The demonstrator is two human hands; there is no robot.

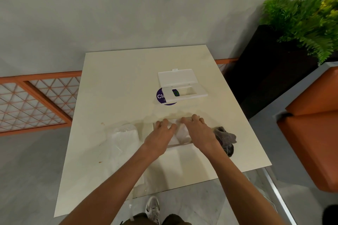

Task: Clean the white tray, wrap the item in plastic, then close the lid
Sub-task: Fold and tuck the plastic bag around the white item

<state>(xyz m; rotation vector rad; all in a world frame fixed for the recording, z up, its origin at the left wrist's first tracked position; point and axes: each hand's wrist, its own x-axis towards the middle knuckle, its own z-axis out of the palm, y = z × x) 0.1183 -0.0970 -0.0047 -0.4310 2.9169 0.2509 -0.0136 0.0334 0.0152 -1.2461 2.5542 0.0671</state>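
Observation:
A flat white item (176, 136) lies in the middle of the cream table (117, 82) under a sheet of clear plastic (122, 139). My left hand (160, 132) and my right hand (197, 129) rest side by side on it, with the fingers reaching over its far edge and pressing the plastic down. Behind them stands the white tray (198, 95), its hinged lid (176, 77) lying open toward the wall. A crumpled grey cloth (226, 138) sits just right of my right hand.
A round purple sticker (161, 97) shows under the tray's left end. Right of the table stand a black planter with a green plant (307, 18) and an orange seat (314, 129). An orange lattice rail (36, 100) runs on the left. My shoe (152, 208) shows below the table's near edge.

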